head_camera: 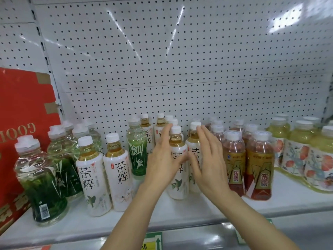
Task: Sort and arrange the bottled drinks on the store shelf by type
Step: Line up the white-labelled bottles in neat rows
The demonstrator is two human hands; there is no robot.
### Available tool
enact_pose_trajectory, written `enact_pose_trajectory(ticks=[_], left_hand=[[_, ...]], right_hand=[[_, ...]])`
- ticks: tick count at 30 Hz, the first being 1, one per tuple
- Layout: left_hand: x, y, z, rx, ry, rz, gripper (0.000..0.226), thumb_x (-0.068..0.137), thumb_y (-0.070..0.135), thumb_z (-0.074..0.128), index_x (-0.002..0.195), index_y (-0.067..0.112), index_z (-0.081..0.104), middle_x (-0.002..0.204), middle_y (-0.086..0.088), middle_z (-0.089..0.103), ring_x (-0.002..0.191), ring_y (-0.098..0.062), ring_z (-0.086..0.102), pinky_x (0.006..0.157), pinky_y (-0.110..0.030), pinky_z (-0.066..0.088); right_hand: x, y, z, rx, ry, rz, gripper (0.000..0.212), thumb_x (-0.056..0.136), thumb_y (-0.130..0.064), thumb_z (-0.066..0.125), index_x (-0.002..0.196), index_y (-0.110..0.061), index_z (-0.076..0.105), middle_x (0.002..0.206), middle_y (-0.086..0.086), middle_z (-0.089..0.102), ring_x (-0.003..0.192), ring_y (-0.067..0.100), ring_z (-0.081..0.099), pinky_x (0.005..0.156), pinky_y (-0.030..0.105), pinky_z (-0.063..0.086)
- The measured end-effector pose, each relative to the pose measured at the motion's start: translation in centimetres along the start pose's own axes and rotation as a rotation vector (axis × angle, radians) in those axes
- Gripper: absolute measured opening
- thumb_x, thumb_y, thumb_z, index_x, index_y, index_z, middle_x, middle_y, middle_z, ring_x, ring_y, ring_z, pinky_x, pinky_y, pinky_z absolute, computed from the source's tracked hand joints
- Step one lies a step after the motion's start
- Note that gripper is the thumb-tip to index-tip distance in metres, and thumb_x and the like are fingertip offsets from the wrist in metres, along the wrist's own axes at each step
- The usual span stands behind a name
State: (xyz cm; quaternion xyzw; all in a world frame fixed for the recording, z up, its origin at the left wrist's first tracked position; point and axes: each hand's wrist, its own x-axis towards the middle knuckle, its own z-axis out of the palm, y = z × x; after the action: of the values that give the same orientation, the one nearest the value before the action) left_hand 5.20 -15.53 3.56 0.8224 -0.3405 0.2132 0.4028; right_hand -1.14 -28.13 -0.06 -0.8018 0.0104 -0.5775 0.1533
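A white pegboard panel [180, 60] backs the white shelf [180, 212], and a red carton [23, 123] stands at the shelf's left end. Bottles stand upright in groups along the shelf: green-labelled bottles [41, 179] at left, white tea bottles [93, 177] next, amber bottles [259, 166] right of centre, floral yellow bottles [297, 152] far right. The left hand [162, 159] and right hand [209, 159] hover with flat, released grip just before two middle tea bottles [177, 141], grasping nothing.
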Motion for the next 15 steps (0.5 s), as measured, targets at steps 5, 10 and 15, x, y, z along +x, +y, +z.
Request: enact_pose_trajectory(ticks=[5, 10, 15], left_hand=[[-0.6, -0.2, -0.2, 0.03, -0.01, 0.027, 0.096, 0.087, 0.04, 0.073, 0.156, 0.042, 0.007, 0.152, 0.006, 0.049, 0.114, -0.017, 0.065, 0.088, -0.036, 0.055], [-5.0, -2.7, -4.0, 0.269, 0.398, 0.09, 0.083, 0.081, 0.045, 0.074, 0.152, 0.028, 0.036, 0.148, 0.0, 0.048, 0.132, -0.018, 0.043, 0.111, -0.032, 0.036], [-7.6, -9.6, -10.0, 0.244, 0.808, -0.271, 0.071, 0.088, 0.046, 0.07, 0.142, 0.008, 0.043, 0.142, -0.014, 0.046, 0.127, -0.03, 0.04, 0.107, -0.038, 0.03]], right_hand=[[3.6, -0.5, 0.5, -0.079, -0.123, -0.115, 0.053, 0.1, -0.039, 0.04, 0.15, -0.021, 0.035, 0.153, 0.005, 0.041, 0.142, 0.03, 0.031, 0.116, 0.045, 0.027], [3.8, 0.4, 1.6, -0.183, -0.199, -0.197, 0.053, 0.098, -0.047, 0.041, 0.147, -0.025, 0.04, 0.136, 0.001, 0.058, 0.14, 0.026, 0.032, 0.111, 0.053, 0.032], [3.8, 0.1, 1.6, -0.14, -0.134, -0.212, 0.054, 0.097, -0.045, 0.04, 0.143, -0.018, 0.047, 0.121, 0.006, 0.066, 0.135, 0.029, 0.039, 0.108, 0.052, 0.031]])
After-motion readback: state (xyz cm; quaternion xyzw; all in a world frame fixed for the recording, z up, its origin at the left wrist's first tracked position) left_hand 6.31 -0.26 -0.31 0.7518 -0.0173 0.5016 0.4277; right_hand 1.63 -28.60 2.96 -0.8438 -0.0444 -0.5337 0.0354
